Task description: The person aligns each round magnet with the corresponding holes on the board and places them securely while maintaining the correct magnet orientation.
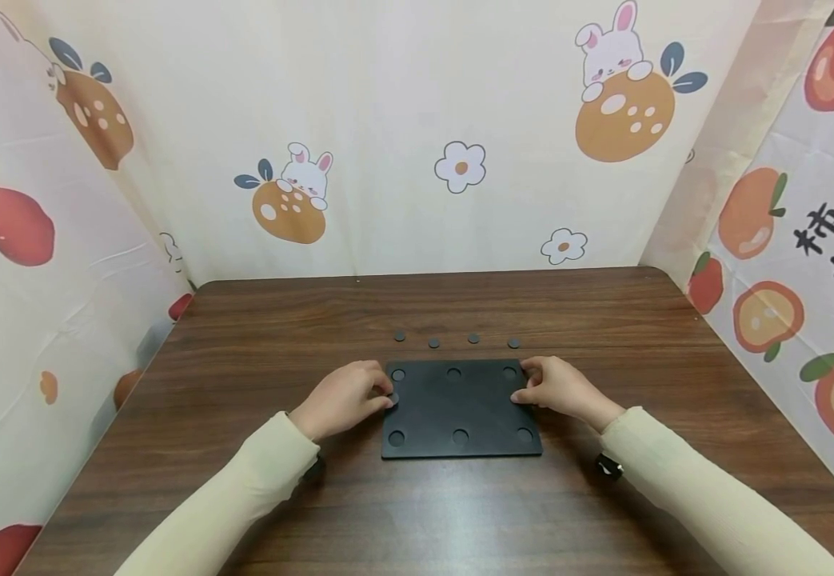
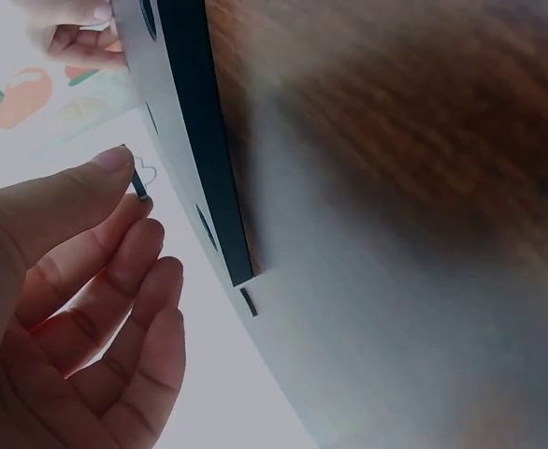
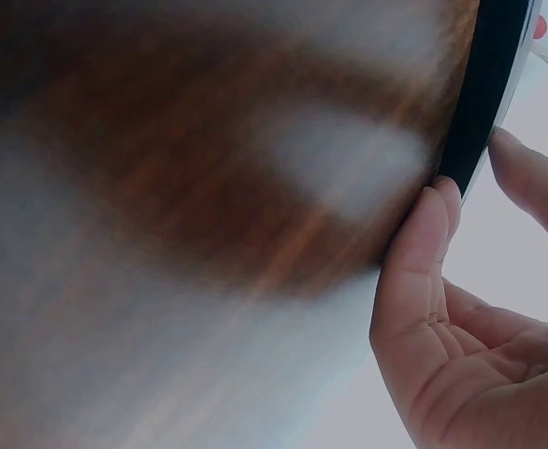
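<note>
A black rectangular board (image 1: 463, 408) with round recesses along its far and near edges lies on the table. My left hand (image 1: 350, 398) is at its left edge; in the left wrist view the thumb and index finger of that hand (image 2: 87, 290) pinch a small dark disc (image 2: 138, 183) above the board's surface. At the board's right edge, my right hand (image 1: 560, 390) grips the side, thumb on top. The right wrist view shows this hand (image 3: 480, 318) with fingertips against the board's edge (image 3: 484, 94).
Several small dark discs, among them one at the left (image 1: 399, 337) and one at the right (image 1: 513, 343), lie in a loose row beyond the board on the brown wooden table (image 1: 280, 320). A patterned curtain (image 1: 388, 120) hangs behind and at both sides.
</note>
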Motion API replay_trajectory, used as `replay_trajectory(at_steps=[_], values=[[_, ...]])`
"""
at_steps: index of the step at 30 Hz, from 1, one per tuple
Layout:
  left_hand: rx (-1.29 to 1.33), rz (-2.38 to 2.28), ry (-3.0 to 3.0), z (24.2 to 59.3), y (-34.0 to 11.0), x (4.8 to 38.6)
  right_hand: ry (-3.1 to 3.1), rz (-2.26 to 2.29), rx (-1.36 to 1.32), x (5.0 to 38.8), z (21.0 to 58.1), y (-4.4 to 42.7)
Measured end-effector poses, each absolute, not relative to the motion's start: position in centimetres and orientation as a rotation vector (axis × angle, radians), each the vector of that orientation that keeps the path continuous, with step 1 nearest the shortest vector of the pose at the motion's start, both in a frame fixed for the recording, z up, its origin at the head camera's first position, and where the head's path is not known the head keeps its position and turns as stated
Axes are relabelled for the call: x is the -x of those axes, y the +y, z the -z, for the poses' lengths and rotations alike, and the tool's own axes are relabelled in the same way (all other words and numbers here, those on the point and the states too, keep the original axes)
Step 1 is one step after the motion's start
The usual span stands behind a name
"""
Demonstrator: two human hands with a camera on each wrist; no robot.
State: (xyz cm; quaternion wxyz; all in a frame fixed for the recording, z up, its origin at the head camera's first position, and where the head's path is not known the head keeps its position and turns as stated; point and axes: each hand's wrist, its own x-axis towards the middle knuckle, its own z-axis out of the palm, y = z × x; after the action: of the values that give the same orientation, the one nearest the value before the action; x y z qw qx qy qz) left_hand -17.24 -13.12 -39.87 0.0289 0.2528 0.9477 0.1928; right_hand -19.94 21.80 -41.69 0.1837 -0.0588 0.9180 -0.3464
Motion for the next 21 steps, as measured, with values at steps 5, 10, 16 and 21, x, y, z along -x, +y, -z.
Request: replay_trajectory(at_steps=[5, 10, 16, 21], values=[[-0.801, -0.586, 2.929, 40.0, -13.3, 16.9, 2.586, 0.979, 0.166, 20.0, 41.7, 21.8], [-0.827, -0.564, 2.925, 39.9, -13.5, 16.5, 2.582, 0.992, 0.166, 20.0, 41.8, 21.8], [-0.843, -0.559, 2.898, 39.9, -13.7, 16.0, 2.583, 0.991, 0.165, 20.0, 41.7, 21.8], [-0.888, -0.571, 2.872, 40.0, -13.8, 15.7, 2.587, 0.983, 0.164, 20.0, 41.7, 21.7]])
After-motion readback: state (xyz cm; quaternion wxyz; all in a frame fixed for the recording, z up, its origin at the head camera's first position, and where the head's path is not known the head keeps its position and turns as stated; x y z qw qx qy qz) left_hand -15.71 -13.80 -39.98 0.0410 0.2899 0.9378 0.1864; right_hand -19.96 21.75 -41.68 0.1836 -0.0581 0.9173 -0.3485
